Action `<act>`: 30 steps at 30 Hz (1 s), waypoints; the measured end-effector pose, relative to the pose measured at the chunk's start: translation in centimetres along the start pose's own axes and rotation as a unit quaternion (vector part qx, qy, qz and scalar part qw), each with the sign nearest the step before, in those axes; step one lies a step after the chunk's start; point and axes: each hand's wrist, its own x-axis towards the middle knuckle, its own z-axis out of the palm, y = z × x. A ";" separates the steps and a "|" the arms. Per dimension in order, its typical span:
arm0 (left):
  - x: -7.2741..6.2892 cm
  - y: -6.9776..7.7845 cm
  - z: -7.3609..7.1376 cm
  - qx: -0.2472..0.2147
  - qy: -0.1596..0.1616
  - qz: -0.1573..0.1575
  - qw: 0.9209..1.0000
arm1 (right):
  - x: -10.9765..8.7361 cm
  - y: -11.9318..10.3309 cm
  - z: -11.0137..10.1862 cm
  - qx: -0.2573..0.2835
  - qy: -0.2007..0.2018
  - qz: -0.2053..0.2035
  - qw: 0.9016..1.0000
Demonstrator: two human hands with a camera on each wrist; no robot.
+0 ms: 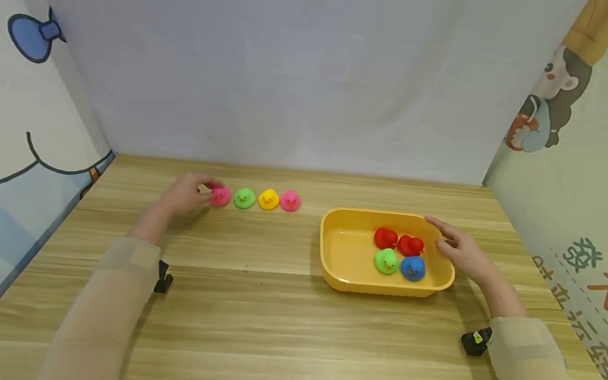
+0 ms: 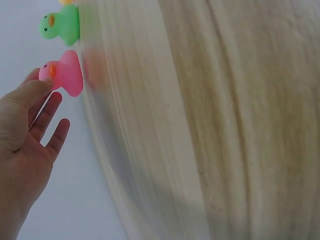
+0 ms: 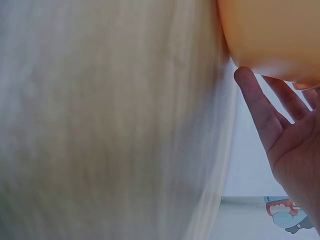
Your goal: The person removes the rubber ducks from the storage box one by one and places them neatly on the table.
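Note:
At the left end of a short row, my left hand (image 1: 186, 192) pinches a pink rubber duck (image 2: 68, 74) by its head between thumb and fingers. To its right stand a green duck (image 1: 244, 198), a yellow duck (image 1: 268, 199) and another pink duck (image 1: 290, 200). My right hand (image 1: 461, 250) touches the right end of a yellow plastic basin (image 1: 333, 283), its fingers fairly straight at the rim. Inside the basin sit two red ducks (image 1: 386, 238), a green duck (image 1: 386, 261) and a blue duck (image 1: 413, 268), all toward the right side.
A wood-grain table (image 1: 241, 333) carries everything. Behind it hangs a pale cloth (image 1: 301, 78), and printed cartoon panels flank both sides. Small black devices (image 1: 476, 341) are worn at both wrists.

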 end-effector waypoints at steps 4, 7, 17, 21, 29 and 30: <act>0.0 0.0 0.0 0.002 0.003 0.001 1.000 | 0.0 0.0 0.0 0.000 -0.002 0.001 1.000; 0.0 -0.1 0.0 -0.001 0.005 -0.001 1.000 | 0.0 0.0 0.0 0.005 -0.004 0.003 1.000; 0.1 -0.5 0.2 0.000 0.003 -0.007 1.000 | 0.0 -0.1 0.0 0.008 -0.006 0.005 1.000; 0.0 -0.3 0.1 -0.005 0.006 -0.014 1.000 | 0.0 -0.2 0.0 0.009 -0.006 0.005 1.000; -0.6 0.6 -0.6 0.006 -0.003 -0.014 1.000 | 0.0 -0.2 0.0 0.012 -0.005 0.002 1.000; -0.6 0.7 -0.7 0.008 -0.003 -0.013 1.000 | -0.1 -0.2 0.0 0.012 -0.005 0.001 1.000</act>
